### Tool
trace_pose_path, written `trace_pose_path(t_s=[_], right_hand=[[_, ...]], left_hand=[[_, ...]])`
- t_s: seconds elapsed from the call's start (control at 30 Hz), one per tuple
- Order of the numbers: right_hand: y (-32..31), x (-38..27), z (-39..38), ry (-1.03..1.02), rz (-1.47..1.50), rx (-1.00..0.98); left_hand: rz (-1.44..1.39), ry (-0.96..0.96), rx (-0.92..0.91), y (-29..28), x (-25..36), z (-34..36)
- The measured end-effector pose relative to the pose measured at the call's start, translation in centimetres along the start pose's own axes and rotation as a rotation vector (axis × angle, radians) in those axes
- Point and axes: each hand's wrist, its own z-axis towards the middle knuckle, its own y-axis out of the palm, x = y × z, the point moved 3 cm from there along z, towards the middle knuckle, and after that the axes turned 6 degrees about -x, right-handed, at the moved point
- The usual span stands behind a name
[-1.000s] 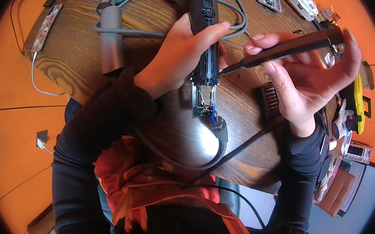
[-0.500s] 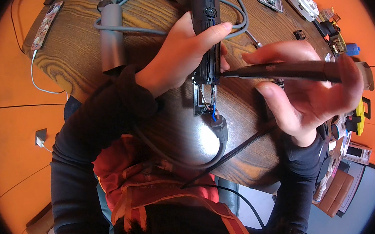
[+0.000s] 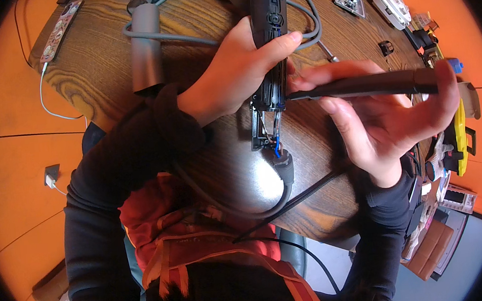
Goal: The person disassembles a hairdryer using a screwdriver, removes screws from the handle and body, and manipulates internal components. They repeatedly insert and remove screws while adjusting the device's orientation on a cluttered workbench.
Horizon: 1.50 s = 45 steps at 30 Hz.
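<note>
A hair dryer [image 3: 269, 19] with a dark grey head and a pink end lies across the middle, its handle stripped to a black inner frame. My left hand [image 3: 236, 65] is closed round that handle, thumb over the front. At the handle's lower end, an open bracket [image 3: 259, 129] shows thin wires, one of them blue, running into a thick grey cable [image 3: 286, 172]. My right hand [image 3: 375, 110] grips a dark pen-shaped tool [image 3: 367, 85] between thumb and fingers. Its narrow tip touches or nearly touches the handle's right side; the exact contact is too small to tell.
A grey metal tube [image 3: 146, 47] lies left of the dryer, beside a looped grey cable. A thin screwdriver [image 3: 327, 51], a small tray of parts [image 3: 348, 0] and a white shell piece [image 3: 391, 2] sit farther right. A power strip [image 3: 61, 31] lies at the far left of the wooden table.
The dryer and my left hand have shifted slightly right. My right hand has moved a little left, with its fingers nearer the handle and the tool still in it.
</note>
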Motion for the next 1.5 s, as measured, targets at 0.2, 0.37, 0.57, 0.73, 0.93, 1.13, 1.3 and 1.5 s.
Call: trace_pose_path(t_s=[0.2,0.37,0.57,0.73,0.93,1.13,1.3,1.5], right_hand=[[-0.5,0.1,0.1,-0.039,-0.129,-0.037],[-0.2,0.5,-0.2,-0.015,-0.047,0.072],[-0.3,0.7,-0.4,-0.042,0.019,0.096],[-0.1,0.6,-0.4,-0.040,-0.011,0.127],[-0.2,0.8,-0.4,-0.041,0.032,0.105],[0.1,0.9,-0.5,-0.035,0.001,0.137],[-0.2,1.3,-0.2,-0.046,0.134,0.052],[0.1,1.1,-0.3,-0.051,0.054,0.088]], left_hand=[[0.004,0.030,-0.023,0.0,-0.3,0.3],[-0.017,0.001,-0.031,0.0,-0.2,0.1],[-0.018,0.029,0.025,0.1,-0.3,0.2],[0.056,0.034,0.052,0.1,-0.2,0.0],[-0.042,0.003,-0.014,0.2,-0.1,0.0],[0.016,-0.010,0.015,0.2,-0.1,-0.1],[0.019,0.029,0.032,0.1,-0.1,0.1],[-0.008,-0.013,0.017,0.1,-0.3,0.0]])
